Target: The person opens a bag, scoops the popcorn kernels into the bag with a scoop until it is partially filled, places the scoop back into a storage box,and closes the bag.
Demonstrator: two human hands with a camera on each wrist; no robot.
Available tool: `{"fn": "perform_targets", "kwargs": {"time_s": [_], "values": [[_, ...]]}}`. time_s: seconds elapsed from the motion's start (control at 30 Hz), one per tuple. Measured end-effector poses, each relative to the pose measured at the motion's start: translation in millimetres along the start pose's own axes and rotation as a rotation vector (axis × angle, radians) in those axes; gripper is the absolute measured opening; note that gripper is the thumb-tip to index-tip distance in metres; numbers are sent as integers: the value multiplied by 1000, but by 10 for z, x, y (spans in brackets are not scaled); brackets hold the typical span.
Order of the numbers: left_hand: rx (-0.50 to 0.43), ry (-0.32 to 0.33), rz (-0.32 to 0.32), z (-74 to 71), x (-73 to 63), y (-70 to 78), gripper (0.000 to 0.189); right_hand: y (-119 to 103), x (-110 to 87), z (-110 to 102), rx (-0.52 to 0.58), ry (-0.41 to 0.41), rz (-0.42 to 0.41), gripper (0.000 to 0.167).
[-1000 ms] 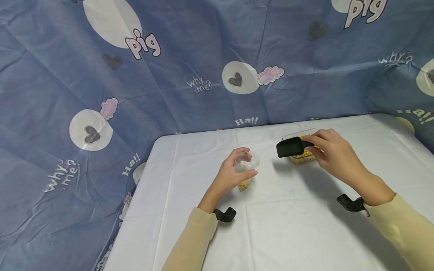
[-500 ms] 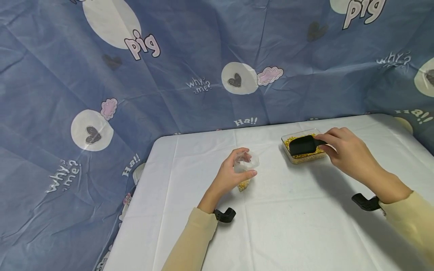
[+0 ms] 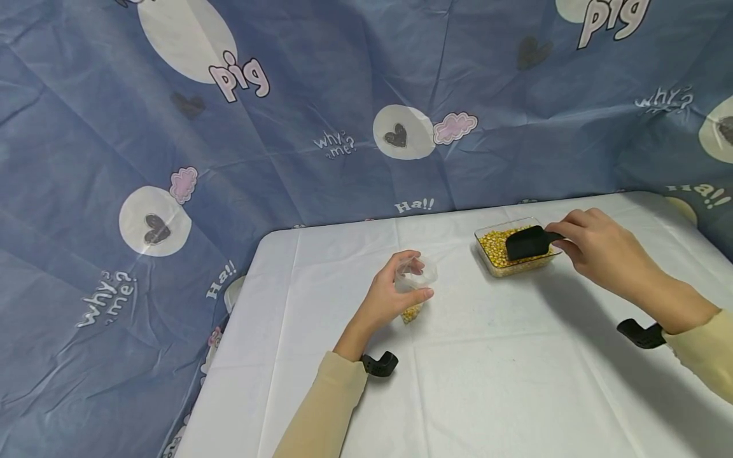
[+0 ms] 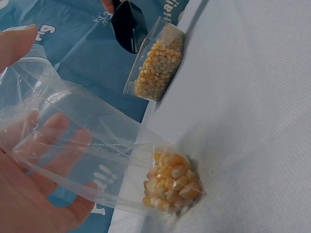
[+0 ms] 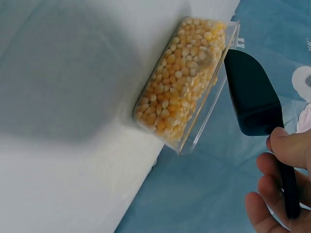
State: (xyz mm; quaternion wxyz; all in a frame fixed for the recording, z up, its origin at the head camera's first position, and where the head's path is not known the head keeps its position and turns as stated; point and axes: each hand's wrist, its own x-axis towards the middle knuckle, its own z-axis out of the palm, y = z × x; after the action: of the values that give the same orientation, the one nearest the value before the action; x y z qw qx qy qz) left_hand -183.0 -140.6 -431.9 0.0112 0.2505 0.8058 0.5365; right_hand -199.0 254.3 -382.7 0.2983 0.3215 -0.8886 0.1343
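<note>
My left hand curls round the mouth of a clear plastic bag, holding it upright and spread. Corn kernels fill the bag's bottom corner, which rests on the white cloth. In my right hand is a black scoop, its handle pinched between thumb and fingers. The scoop's blade hangs just above a clear rectangular container heaped with yellow corn kernels. In the right wrist view the blade sits beside the container's rim, and no kernels can be made out in it.
A white cloth covers the table. Behind it hangs a blue printed curtain, which also drops along the left side. Black wrist mounts are strapped to both wrists.
My right hand has carried the scoop rightward, from between the bag and the container to over the container's right part. The left hand and the bag have stayed in place.
</note>
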Motion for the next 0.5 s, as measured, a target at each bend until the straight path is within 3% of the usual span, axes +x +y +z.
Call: {"fn": "perform_targets", "kwargs": {"time_s": [0.5], "values": [[-1, 3, 4, -4, -5, -14, 66, 98, 145, -109, -92, -120, -48, 31]]}}
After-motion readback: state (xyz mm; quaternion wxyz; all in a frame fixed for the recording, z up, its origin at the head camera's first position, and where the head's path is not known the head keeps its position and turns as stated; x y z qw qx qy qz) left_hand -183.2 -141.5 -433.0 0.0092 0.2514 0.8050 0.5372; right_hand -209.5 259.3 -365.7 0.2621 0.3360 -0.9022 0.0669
